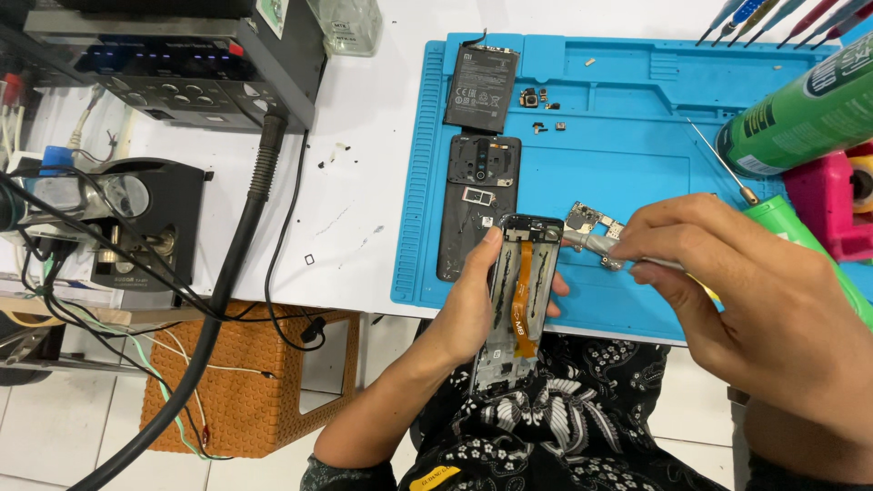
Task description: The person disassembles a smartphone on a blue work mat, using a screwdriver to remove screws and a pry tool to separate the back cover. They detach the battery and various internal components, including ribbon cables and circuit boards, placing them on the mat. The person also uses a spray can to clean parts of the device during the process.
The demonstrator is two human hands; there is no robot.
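Note:
My left hand (468,305) grips an opened phone frame (520,291) from the left side, holding it upright over my lap; an orange flex cable (524,295) runs down its middle. My right hand (727,282) pinches metal tweezers (591,244) whose tips reach the frame's top right corner. A small circuit board (587,218) lies on the blue work mat (627,155) just behind the tweezers. The phone's black back cover (473,205) and a flat black battery (480,86) lie on the mat's left part.
A green spray can (800,118) lies at the right, above a pink block (827,205). Screwdriver tips (773,18) stick in at top right. Soldering equipment (173,64) and thick cables (227,273) fill the left. A wicker stool (255,382) stands below the white table.

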